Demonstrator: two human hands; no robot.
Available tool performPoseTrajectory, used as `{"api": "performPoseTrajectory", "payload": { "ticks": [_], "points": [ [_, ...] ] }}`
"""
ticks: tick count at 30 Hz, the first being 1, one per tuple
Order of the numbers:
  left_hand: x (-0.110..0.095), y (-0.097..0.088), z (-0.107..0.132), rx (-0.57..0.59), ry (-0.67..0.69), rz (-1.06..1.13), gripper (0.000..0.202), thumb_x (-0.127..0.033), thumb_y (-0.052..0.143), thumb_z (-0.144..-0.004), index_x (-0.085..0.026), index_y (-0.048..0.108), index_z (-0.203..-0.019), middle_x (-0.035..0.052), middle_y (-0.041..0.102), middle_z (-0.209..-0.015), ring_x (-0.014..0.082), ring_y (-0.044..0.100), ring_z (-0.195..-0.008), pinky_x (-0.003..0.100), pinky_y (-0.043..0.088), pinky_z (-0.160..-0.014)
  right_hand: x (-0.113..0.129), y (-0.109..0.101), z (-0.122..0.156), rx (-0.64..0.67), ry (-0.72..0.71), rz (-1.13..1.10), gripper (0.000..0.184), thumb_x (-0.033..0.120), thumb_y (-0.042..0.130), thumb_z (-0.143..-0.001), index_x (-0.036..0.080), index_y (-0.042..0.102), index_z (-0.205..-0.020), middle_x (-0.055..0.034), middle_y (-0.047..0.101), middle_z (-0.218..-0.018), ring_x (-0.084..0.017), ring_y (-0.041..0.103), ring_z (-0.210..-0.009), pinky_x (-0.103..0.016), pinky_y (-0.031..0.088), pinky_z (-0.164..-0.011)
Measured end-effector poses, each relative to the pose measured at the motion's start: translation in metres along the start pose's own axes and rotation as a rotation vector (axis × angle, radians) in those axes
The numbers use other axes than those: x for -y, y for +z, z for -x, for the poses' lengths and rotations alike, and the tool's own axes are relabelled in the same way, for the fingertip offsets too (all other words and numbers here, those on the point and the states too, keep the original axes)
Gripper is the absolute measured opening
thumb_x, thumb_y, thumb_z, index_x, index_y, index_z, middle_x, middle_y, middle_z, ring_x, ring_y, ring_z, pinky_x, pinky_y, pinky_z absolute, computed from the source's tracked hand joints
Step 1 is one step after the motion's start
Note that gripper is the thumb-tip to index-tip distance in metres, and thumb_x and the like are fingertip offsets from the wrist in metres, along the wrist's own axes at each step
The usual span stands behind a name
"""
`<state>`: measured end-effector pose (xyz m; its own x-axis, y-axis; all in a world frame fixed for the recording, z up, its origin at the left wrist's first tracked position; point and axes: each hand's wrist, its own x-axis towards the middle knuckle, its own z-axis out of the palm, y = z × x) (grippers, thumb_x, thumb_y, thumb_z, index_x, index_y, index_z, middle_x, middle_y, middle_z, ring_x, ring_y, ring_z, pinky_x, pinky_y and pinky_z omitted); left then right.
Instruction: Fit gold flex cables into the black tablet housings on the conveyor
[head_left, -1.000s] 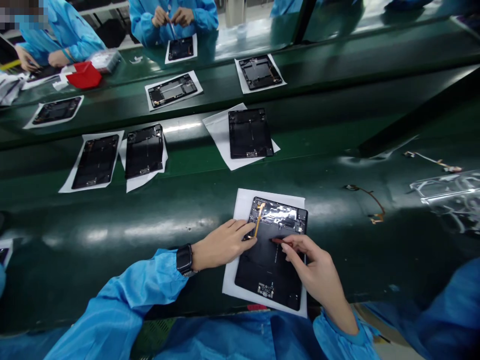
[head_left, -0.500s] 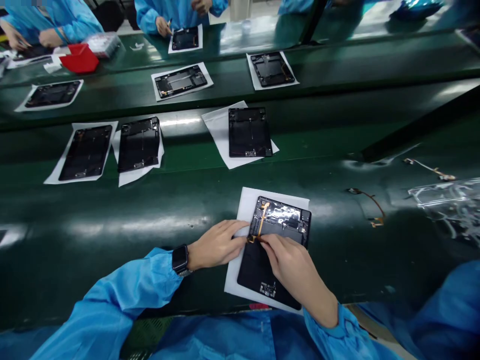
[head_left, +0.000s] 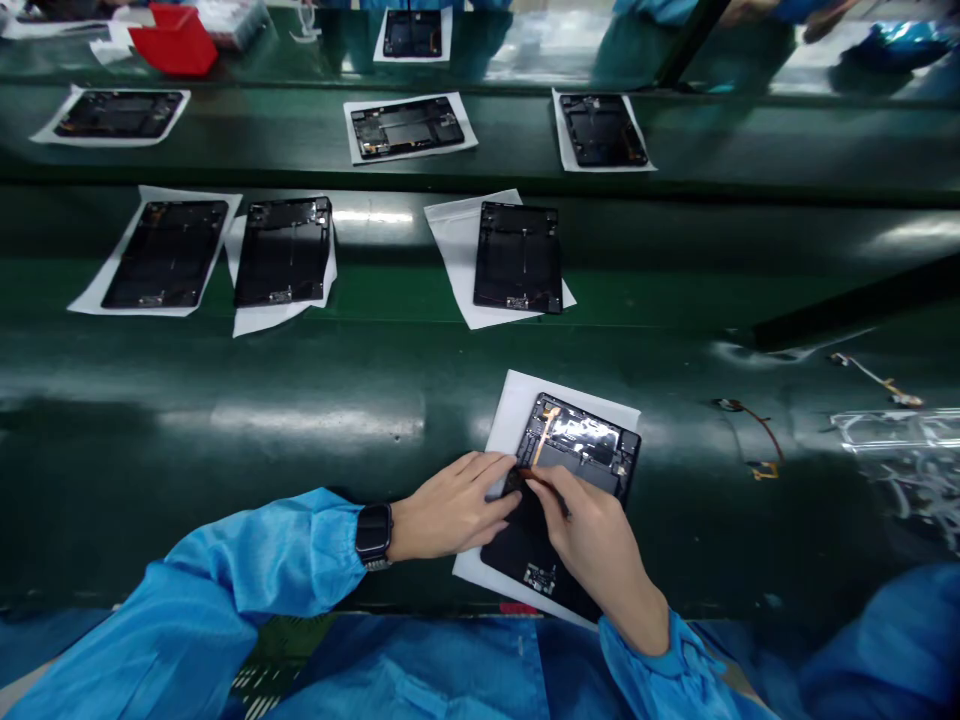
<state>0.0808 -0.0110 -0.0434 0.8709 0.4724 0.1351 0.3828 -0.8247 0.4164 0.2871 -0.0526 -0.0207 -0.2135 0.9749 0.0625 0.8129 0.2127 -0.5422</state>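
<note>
A black tablet housing [head_left: 521,540] lies tilted on a white sheet [head_left: 511,412] in front of me. An orange flex cable [head_left: 547,432] runs down its upper left part. The fingers of my right hand [head_left: 596,535] pinch the lower end of this cable over the housing. Close against them at the left edge, my left hand [head_left: 454,508] has its thumb and fingertips closed round a small dark piece at the cable's end. My fingers partly hide that end, and whether the piece belongs to the cable is hard to see.
Several more tablet housings [head_left: 517,258] lie on white sheets across the green bench [head_left: 360,370]. Loose flex cables [head_left: 763,430] and a clear plastic tray [head_left: 900,430] are at the right. A dark post [head_left: 855,300] slants in there. A red bin [head_left: 174,40] stands far left.
The view has tipped downward and shifted a little. My left fingers have closed in round the small dark piece at the cable's end; my right hand keeps its pinch.
</note>
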Motion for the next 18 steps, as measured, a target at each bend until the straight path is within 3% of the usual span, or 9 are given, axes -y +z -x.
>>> {"api": "performPoseTrajectory", "payload": {
  "ticks": [6,13,18],
  "points": [
    [0.003,-0.001,0.0,0.009,0.028,-0.03,0.039,-0.029,0.055,-0.093,-0.01,0.052,-0.127,0.0232,0.044,-0.138,0.0338,0.044,-0.13,0.046,0.043,-0.104,-0.004,0.005,0.013,-0.091,0.088,-0.152,0.014,0.024,0.053,-0.096,0.02,0.061,-0.107,-0.0072,0.072,-0.097,-0.021,0.07,-0.086,-0.031,0.055,-0.077],
    [0.003,0.0,-0.001,0.006,0.028,-0.013,0.039,-0.029,0.054,-0.093,-0.009,0.053,-0.127,0.0237,0.045,-0.138,0.0333,0.043,-0.13,0.046,0.043,-0.104,-0.003,0.01,0.013,-0.046,-0.009,-0.034,0.016,0.018,0.049,-0.096,0.019,0.059,-0.109,-0.0074,0.07,-0.095,-0.02,0.067,-0.082,-0.033,0.052,-0.076],
    [0.004,0.0,-0.001,0.006,0.042,0.01,0.037,-0.027,0.054,-0.093,-0.009,0.055,-0.125,0.0232,0.047,-0.136,0.033,0.041,-0.132,0.046,0.041,-0.106,0.008,0.007,-0.002,0.025,-0.131,0.143,0.024,0.008,0.04,-0.095,0.015,0.06,-0.107,-0.01,0.069,-0.09,-0.021,0.065,-0.078,-0.033,0.051,-0.07]
  ]
}}
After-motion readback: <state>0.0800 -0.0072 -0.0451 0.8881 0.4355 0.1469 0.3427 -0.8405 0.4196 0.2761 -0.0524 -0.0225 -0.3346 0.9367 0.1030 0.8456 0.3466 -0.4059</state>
